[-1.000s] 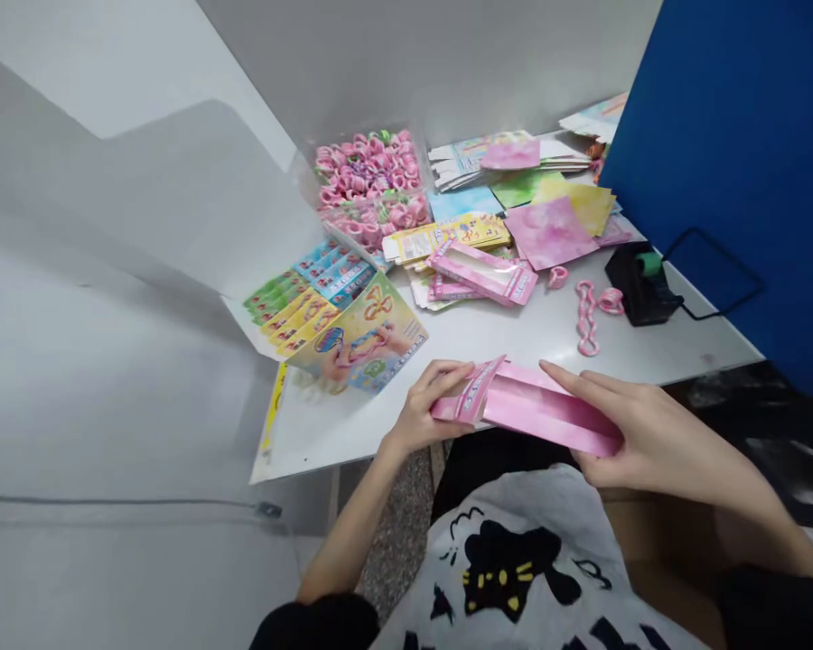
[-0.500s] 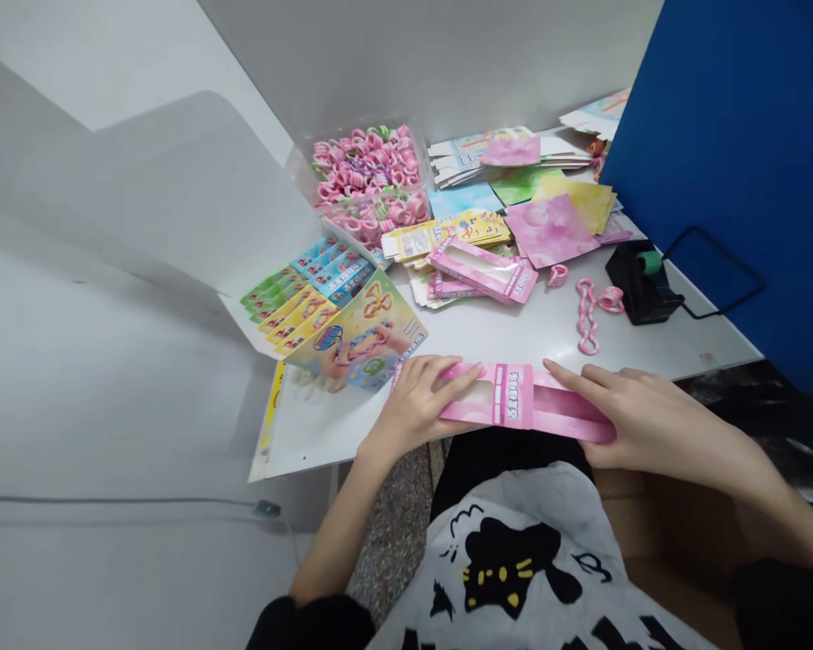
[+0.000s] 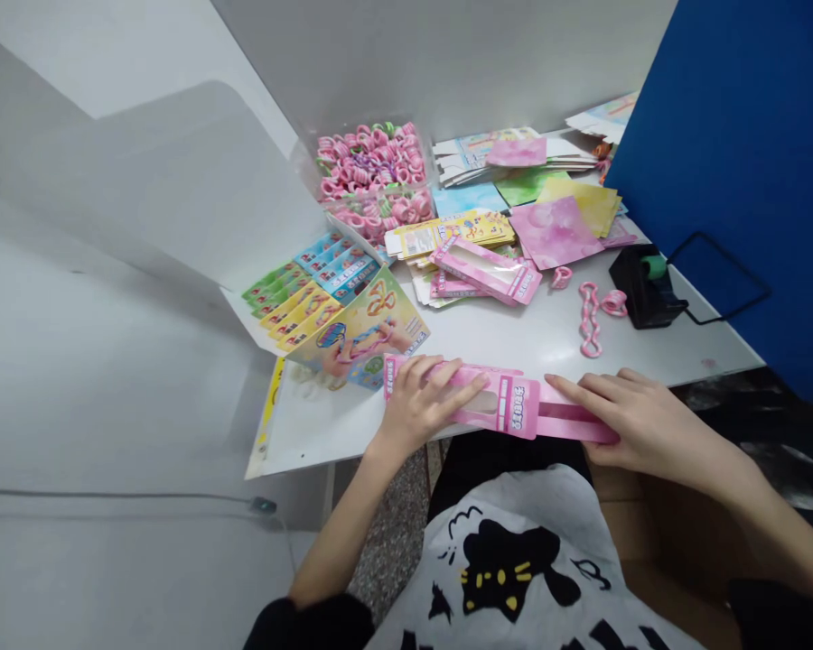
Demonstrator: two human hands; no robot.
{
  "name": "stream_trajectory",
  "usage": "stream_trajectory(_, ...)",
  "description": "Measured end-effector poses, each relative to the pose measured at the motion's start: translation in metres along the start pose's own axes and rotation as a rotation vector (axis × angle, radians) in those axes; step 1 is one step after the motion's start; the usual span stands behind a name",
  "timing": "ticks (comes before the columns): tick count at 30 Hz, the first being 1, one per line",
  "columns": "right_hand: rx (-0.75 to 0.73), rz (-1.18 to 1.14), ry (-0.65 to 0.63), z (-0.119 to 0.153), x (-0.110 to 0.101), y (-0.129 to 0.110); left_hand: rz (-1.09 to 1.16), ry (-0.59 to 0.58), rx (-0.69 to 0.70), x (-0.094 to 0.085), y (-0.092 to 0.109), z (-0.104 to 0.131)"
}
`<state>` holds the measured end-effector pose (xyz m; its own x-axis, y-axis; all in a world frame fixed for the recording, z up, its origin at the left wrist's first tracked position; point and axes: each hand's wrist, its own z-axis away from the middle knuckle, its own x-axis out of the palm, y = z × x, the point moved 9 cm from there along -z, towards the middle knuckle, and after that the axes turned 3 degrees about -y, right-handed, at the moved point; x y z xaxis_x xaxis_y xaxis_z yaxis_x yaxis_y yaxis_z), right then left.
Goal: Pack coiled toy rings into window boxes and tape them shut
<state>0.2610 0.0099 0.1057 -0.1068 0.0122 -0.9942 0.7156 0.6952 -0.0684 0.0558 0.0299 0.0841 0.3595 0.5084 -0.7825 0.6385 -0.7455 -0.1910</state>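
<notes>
A pink windowed paper box [image 3: 518, 406] lies across the table's front edge, with printed lettering on its right part. My left hand [image 3: 420, 406] grips it near the left end, fingers over the top face. From the box's right end a pink folded card [image 3: 565, 424] with a darker slot reaches out. It is held at its far end by my right hand [image 3: 627, 406], thumb below and fingers above. How far the card reaches inside the box is hidden. Beyond my right hand lie a pink wavy loop [image 3: 589, 320] and a coiled pink ring [image 3: 613, 303].
A clear bin [image 3: 378, 194] of pink and green rings stands at the back left. Before it are fanned printed packs [image 3: 312, 293]. Flat boxes [image 3: 488, 271] and coloured sheets [image 3: 556, 232] lie mid-table. A black tape dispenser [image 3: 643, 289] stands right, near a blue panel [image 3: 732, 181].
My left fingers have spread slightly over the box, and more of its left end shows. My right hand keeps hold of the card. The whole view has shifted a little.
</notes>
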Motion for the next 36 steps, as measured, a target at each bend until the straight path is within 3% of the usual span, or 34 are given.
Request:
stream_trajectory(10, -0.028, 0.265, 0.129, 0.007, -0.023, -0.025, -0.056, 0.267, 0.028, -0.013, 0.003, 0.012)
stream_trajectory(16, -0.037, 0.356, 0.089, 0.008, -0.033, -0.045, 0.095, 0.244, -0.094, 0.001, -0.006, 0.022)
stream_trajectory(20, -0.036, 0.412, 0.080, 0.005, -0.040, -0.058, 0.106, 0.224, -0.204, 0.006, -0.001, 0.018)
stream_trajectory(24, -0.035, 0.480, 0.089, 0.001, -0.048, -0.070, 0.169, 0.278, -0.186, -0.001, 0.008, 0.009)
stream_trajectory(30, -0.083, 0.506, 0.148, -0.001, -0.060, -0.083, 0.200, 0.377, -0.180, -0.010, 0.003, 0.011)
stream_trajectory(36, -0.008, 0.405, 0.097, -0.008, -0.061, -0.073, 0.203, 0.308, -0.211, -0.002, 0.001, 0.014)
